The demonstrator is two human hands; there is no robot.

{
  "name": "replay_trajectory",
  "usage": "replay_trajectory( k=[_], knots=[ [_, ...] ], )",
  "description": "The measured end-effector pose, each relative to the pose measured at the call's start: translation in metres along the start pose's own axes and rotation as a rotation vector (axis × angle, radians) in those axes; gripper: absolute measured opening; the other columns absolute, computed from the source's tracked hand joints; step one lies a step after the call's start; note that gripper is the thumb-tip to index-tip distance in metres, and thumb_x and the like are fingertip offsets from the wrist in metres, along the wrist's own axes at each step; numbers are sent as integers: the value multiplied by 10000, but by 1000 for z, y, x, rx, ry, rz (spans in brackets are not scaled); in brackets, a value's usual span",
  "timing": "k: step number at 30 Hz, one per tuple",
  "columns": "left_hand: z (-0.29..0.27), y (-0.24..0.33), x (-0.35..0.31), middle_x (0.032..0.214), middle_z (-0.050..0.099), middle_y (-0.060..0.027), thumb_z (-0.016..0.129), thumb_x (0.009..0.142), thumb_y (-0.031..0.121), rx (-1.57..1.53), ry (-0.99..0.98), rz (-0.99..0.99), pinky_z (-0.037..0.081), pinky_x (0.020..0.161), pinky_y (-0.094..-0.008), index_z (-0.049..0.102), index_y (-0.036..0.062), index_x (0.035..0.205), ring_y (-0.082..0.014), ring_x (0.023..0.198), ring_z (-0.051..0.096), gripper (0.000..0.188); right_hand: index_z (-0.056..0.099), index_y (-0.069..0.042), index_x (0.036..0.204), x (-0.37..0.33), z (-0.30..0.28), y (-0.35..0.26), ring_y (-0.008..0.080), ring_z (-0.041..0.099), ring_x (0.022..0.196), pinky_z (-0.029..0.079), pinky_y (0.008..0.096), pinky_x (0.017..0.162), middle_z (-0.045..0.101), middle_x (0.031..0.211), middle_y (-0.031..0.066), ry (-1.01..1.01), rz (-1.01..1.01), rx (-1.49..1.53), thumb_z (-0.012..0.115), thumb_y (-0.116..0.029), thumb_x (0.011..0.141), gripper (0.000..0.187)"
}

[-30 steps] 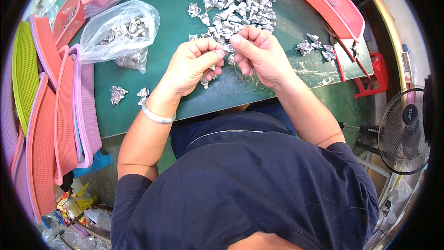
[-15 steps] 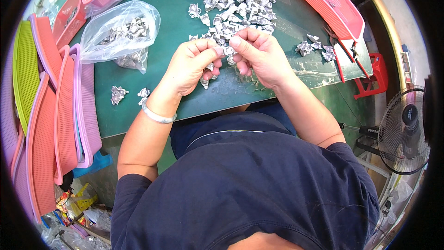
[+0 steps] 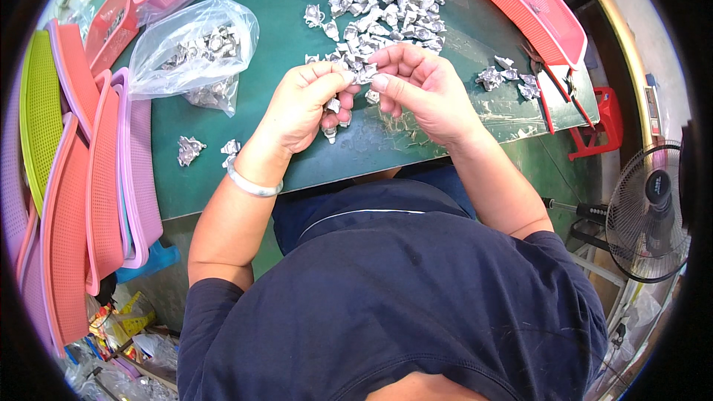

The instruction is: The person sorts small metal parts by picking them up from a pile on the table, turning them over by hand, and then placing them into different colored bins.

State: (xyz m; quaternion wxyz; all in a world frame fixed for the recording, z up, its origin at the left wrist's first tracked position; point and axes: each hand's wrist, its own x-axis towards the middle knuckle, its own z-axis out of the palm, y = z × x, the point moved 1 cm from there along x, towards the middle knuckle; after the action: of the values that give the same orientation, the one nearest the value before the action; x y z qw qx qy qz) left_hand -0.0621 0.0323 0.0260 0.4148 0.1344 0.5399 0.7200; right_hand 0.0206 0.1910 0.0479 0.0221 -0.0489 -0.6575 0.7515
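A small silver-grey metal casting point(image 3: 364, 73) is held up between both hands over the near part of the green table. My left hand point(image 3: 312, 104) pinches its left side between thumb and forefinger; another metal piece point(image 3: 333, 105) shows at that hand's curled lower fingers. On the other side, the thumb and forefinger of my right hand point(image 3: 427, 93) close on the casting's right edge, the remaining fingers loosely curled. Just beyond the hands spreads a large heap of similar castings point(image 3: 386, 0). A few single ones lie beneath and beside my hands, partly hidden by them.
To the left, a clear plastic bag point(image 3: 193, 52) holds more castings, beside stacked coloured baskets point(image 3: 67, 200). Two loose castings point(image 3: 191, 150) lie near my left forearm. At right are a small group of castings point(image 3: 490, 78), red-handled pliers point(image 3: 546, 96), a pink basket point(image 3: 531, 15) and a fan point(image 3: 646, 208).
My right hand has shifted slightly right, its thumb and forefinger spreading a little, so more of the held casting shows. My left hand has barely moved.
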Motion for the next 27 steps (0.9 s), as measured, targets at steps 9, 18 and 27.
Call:
replay_trajectory(
  k=[9, 18, 27],
  knots=[
    [2, 1, -1, 588, 528, -9, 520, 864, 186, 15, -3, 5, 322, 377, -167, 571, 36, 774, -73, 469, 488, 182, 552, 15, 1025, 0, -2, 2, 40, 516, 599, 424, 170, 525, 580, 772, 9, -7, 19, 15, 602, -108, 828, 237],
    [1, 1, -1, 633, 552, -17, 568, 846, 139, -7, -13, 21, 344, 385, -156, 579, 29, 807, -68, 498, 511, 117, 567, -23, 1096, 0, -4, 5, 57, 506, 624, 420, 178, 561, 583, 837, 17, -16, -37, -14, 566, -51, 838, 259],
    [2, 2, -1, 643, 559, -11, 597, 833, 142, 31, -2, 23, 345, 399, -146, 588, 29, 825, -52, 508, 510, 114, 563, -20, 1100, -1, -5, 5, 60, 511, 660, 432, 183, 599, 576, 843, 17, -23, -69, 17, 562, -23, 832, 268]
  ],
)
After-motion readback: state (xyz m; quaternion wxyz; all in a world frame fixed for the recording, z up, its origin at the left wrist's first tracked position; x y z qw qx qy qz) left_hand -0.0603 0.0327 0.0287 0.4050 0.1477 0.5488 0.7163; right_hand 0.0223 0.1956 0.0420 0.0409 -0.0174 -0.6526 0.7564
